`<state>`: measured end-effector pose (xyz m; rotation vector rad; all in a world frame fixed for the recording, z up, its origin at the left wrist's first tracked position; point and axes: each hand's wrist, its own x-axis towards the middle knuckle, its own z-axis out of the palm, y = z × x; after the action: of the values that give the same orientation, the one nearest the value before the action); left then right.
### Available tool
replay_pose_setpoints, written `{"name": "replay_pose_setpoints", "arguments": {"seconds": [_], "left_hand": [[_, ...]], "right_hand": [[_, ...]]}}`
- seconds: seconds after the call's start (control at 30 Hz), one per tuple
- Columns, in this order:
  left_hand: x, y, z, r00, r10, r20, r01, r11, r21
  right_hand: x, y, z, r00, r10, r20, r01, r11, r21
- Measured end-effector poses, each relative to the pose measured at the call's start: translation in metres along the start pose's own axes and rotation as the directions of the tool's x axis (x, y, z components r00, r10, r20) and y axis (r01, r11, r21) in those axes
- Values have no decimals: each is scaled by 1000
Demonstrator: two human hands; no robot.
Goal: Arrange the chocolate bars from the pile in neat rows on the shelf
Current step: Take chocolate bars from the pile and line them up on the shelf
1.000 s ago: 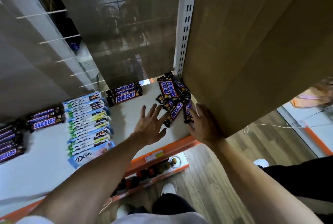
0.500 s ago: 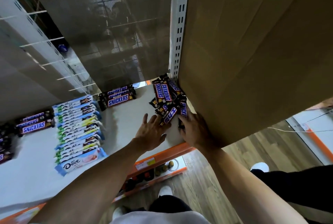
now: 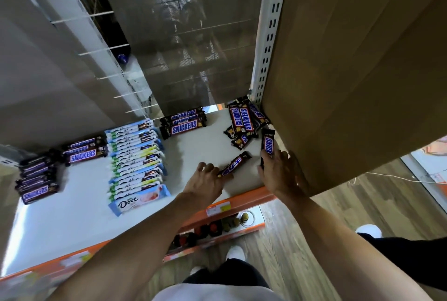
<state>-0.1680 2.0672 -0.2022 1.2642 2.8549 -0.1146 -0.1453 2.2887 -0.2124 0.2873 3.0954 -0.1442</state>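
Left hand [image 3: 205, 181] pinches near end of one Snickers bar [image 3: 234, 164]; right hand [image 3: 281, 176] grips second bar [image 3: 268, 144]. Both just dragged clear of pile [image 3: 244, 119] in back right corner of shelf [image 3: 205, 146], now nearer front edge. Row placement likely next.

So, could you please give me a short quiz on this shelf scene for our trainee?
1. True or false: the left hand holds the slanted bar while the right hand holds a second bar.
2. Where does the loose pile lie? A: at the back of the shelf, beside the cardboard box. B: on the lower shelf. C: on the floor.
3. Fill in: the front wrapper of the pale row reads ____.
Key: 1 true; 2 A; 3 Dove.
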Motion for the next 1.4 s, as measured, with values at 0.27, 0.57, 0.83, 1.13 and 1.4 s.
{"name": "replay_pose_setpoints", "arguments": {"seconds": [0.27,0.57,0.83,1.13,1.4], "left_hand": [[-33,-12,5,991,-75,-109,70,996,-50],[-55,-27,23,979,-171,-107,169,985,-24],[-55,-17,18,969,-231,-84,225,971,-80],[-39,11,9,924,-383,-2,379,916,-134],[-23,44,1,956,-294,-22,286,944,-164]], "right_hand": [[-22,-14,-4,997,44,66,-45,999,11],[-31,-25,-10,991,83,108,-80,996,-31],[-22,-22,-9,989,-81,122,79,997,24],[-4,0,-14,981,-172,90,175,984,-21],[3,12,-22,969,-233,84,236,971,-37]]}}
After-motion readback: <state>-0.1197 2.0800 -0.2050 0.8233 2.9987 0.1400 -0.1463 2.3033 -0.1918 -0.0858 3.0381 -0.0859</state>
